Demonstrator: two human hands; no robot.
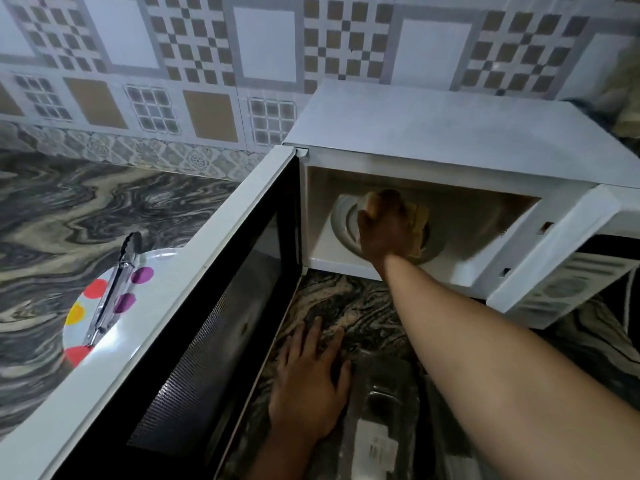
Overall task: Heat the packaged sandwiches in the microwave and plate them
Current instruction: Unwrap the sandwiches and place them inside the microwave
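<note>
The white microwave [450, 133] stands on the marbled counter with its door [194, 341] swung wide to the left. My right hand [382, 225] is inside the cavity, over the glass turntable [343, 221], closed on a golden-brown sandwich [420, 220]. My left hand [311, 379] lies flat, fingers spread, on the counter in front of the oven. Right beside that hand lies a clear plastic sandwich package [384, 410] with a white label.
A white plate [114, 337] with coloured dots sits on the counter left of the door, partly hidden by it; metal tongs [114, 289] lie across it. The patterned tiled wall runs behind. The microwave's control panel [568, 282] is at the right.
</note>
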